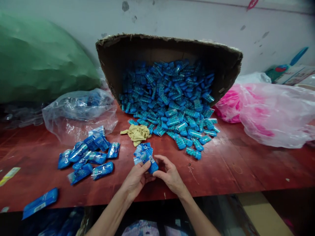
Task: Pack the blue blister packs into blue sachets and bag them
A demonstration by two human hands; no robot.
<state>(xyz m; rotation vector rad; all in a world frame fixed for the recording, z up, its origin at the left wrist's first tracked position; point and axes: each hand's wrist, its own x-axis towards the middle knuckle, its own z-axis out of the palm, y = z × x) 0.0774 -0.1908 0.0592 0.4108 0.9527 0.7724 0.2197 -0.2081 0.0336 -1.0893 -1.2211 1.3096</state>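
Observation:
In front of me a small blue printed pack is held between both hands. My left hand pinches it with the thumb on top. My right hand curls round its other end, thumb and fingertips at its edge. Just beyond the fingers lie loose blue printed sleeves, partly hidden by the left hand. To the left is a pile of blue wrapped packs. A heap of clear bottles with blue caps and blue-green beads spills onto the red table.
A worn cardboard box lies on its side behind the heap. A crumpled yellow cloth is near the sleeves. Clear plastic bags sit left, and a bag with pink contents right. One blue pack overhangs the front edge.

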